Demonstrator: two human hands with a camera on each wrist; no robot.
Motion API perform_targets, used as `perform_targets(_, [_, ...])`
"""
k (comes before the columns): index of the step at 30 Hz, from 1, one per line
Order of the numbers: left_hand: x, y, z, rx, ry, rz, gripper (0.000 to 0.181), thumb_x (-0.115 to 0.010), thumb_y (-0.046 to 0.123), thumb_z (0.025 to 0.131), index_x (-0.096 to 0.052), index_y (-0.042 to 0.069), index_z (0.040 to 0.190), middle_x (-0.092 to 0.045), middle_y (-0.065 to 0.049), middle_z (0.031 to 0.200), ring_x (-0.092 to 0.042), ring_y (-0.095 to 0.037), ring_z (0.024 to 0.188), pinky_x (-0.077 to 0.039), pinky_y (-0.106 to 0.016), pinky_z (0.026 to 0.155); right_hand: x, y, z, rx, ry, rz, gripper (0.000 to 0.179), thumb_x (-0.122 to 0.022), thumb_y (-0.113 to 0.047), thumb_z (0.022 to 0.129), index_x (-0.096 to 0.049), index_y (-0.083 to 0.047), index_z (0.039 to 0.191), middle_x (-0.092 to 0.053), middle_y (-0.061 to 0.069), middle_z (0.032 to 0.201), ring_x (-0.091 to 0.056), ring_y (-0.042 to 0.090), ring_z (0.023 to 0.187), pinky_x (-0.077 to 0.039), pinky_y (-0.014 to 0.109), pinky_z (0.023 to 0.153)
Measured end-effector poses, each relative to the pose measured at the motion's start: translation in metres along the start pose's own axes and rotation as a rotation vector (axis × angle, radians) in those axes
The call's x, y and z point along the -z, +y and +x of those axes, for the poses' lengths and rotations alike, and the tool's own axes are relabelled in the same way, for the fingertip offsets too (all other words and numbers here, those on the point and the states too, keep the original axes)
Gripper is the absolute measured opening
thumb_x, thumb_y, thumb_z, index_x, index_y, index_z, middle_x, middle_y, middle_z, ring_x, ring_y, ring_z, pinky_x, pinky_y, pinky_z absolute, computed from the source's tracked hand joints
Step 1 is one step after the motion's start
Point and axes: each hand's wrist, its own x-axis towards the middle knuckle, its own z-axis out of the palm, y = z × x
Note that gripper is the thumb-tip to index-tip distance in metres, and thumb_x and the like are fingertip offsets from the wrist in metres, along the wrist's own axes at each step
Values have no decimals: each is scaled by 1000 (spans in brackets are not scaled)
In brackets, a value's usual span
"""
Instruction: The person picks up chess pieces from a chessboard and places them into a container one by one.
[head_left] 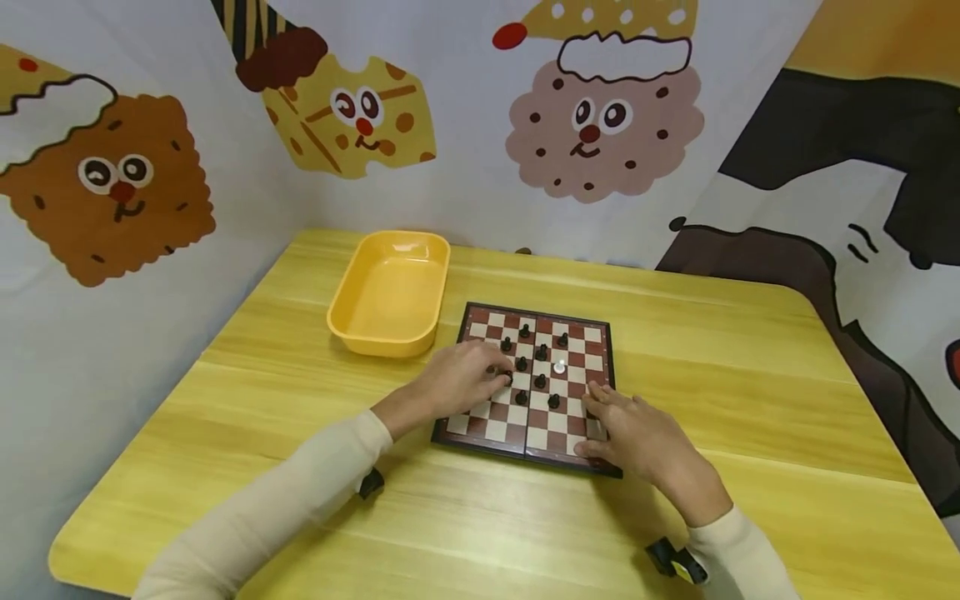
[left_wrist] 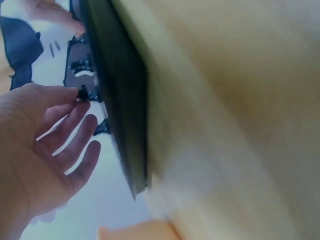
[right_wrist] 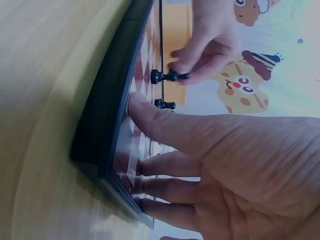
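Observation:
A brown and cream checkered chessboard (head_left: 495, 430) with a dark rim lies on the table. My left hand (head_left: 463, 377) reaches over its left half, thumb and forefinger pinching the top of a black chess piece (left_wrist: 83, 93); its other fingers are spread loosely. Several black chess pieces (head_left: 553, 401) stand around the middle of the board, with one white chess piece (head_left: 559, 367) among them. At the board's right edge rests my right hand (head_left: 637, 432), its fingers extended, thumb and fingertips touching the board surface in the right wrist view.
A yellow plastic tray (head_left: 390, 287) stands behind and to the left of the board. The wood-patterned table (head_left: 480, 533) meets a white cloth (head_left: 465, 200) printed with cartoon figures at its back. Dark wrist straps (head_left: 371, 483) sit by the cream sleeves.

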Motion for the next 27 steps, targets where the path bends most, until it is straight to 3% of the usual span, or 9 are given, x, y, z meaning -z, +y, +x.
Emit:
perform_targets(3, [8,-1,-2,14,53,-19,22,-70,20,97,-75,10,116,-72,-4,116,-67,-16,96,-55,-24,71,-2,2,-2,3,0,20,70,-74,-41,92,-55,5,142,-38,27,155,-37,44,141,-29,63,111])
perform_targets(10, [45,-13,-14,29,190,43,19,-69,18,96,-76,10,112,-71,0,102,-65,-16,89,-55,-30,70,-2,7,0,12,-25,53,73,-73,-41,94,-51,5,145,-34,27,157,-33,45,143,-26,63,113])
perform_targets(15, [67,-25,-22,64,253,88,17,-72,19,96,-78,10,109,-73,-1,103,-65,-19,89,-55,-34,68,-4,11,3,28,-29,73,74,-71,-41,95,-48,7,147,-31,28,158,-31,46,143,-27,63,112])
perform_targets(22, [81,-42,-28,145,261,69,18,-72,21,96,-79,10,109,-73,-3,108,-64,-21,93,-55,-39,72,-5,14,1,42,-8,61,73,-70,-41,96,-48,7,146,-31,28,158,-32,45,143,-29,62,112])
perform_targets(27, [84,-49,-34,186,346,44,20,-72,21,95,-78,8,109,-73,-7,106,-67,-25,92,-54,-37,62,-6,14,0,60,16,65,71,-70,-39,97,-48,7,147,-32,28,158,-31,45,143,-29,60,112])
